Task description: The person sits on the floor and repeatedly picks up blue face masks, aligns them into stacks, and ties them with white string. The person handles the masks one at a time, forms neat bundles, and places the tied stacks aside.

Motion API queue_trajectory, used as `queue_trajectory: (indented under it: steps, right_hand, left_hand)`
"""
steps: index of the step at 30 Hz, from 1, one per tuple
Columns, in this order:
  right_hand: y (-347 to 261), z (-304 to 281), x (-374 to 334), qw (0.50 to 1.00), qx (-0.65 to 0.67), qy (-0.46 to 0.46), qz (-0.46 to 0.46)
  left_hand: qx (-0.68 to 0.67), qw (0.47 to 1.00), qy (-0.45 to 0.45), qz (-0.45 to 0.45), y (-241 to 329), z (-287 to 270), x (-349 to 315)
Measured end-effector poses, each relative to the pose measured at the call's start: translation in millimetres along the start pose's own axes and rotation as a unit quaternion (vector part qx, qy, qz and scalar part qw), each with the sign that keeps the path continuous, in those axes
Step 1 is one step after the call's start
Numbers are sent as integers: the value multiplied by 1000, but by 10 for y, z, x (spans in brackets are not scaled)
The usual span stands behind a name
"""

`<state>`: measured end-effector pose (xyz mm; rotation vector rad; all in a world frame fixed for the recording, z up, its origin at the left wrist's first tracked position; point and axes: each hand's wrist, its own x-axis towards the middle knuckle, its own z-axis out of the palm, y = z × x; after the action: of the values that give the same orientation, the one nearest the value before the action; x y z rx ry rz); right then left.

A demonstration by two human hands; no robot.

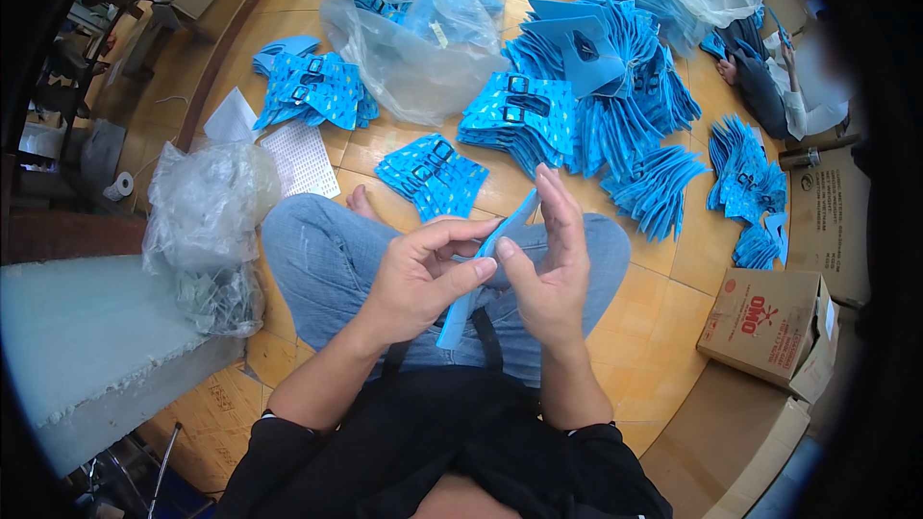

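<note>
Above my lap, a flat light-blue piece (456, 323) is held tilted and seen almost edge-on. My left hand (423, 274) pinches it between thumb and fingers from the left. My right hand (555, 274) holds its upper part, thumb pressed on it and fingers stretched along the far side. Dark straps (487, 338) show just below; whether they belong to the piece I cannot tell. Beyond my hands, a small stack of blue patterned pieces with black buckles (433, 176) lies on the floor. A taller buckled stack (519, 120) stands behind it.
Fanned blue piles (615, 67) spread at the far right, beside clear plastic bags (413, 58). Crumpled plastic (207, 221) and a printed sheet (301, 156) lie left. Cardboard boxes (769, 327) stand right. Another person (769, 86) sits at the far right. A pale-blue block (106, 336) borders the left.
</note>
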<state>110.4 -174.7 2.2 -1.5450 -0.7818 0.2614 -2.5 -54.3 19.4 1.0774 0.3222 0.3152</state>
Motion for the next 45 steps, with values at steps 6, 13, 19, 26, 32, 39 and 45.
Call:
queue_trajectory:
  steps: [6,13,19,26,32,39,45]
  right_hand:
    - [-11,-31,15,1000,-6,-13,4]
    - [-33,-68,9,999,15,-34,16]
    - [-32,-50,-7,999,27,-28,11]
    - [5,29,-34,998,53,0,18]
    - [-1,49,-30,998,67,7,12]
    - [-15,89,-21,995,91,5,34]
    - [-65,59,-35,997,52,-6,57]
  left_hand:
    - [56,998,-7,-12,51,-38,2]
    - [53,998,-8,-36,103,-10,-14]
    - [40,998,-14,-49,129,-8,-22]
    - [71,997,-34,-29,135,-32,-30]
    - [125,991,-45,0,134,-30,-34]
    - [131,991,-30,20,88,-2,-47]
    - [-4,998,66,-12,-35,-44,-5]
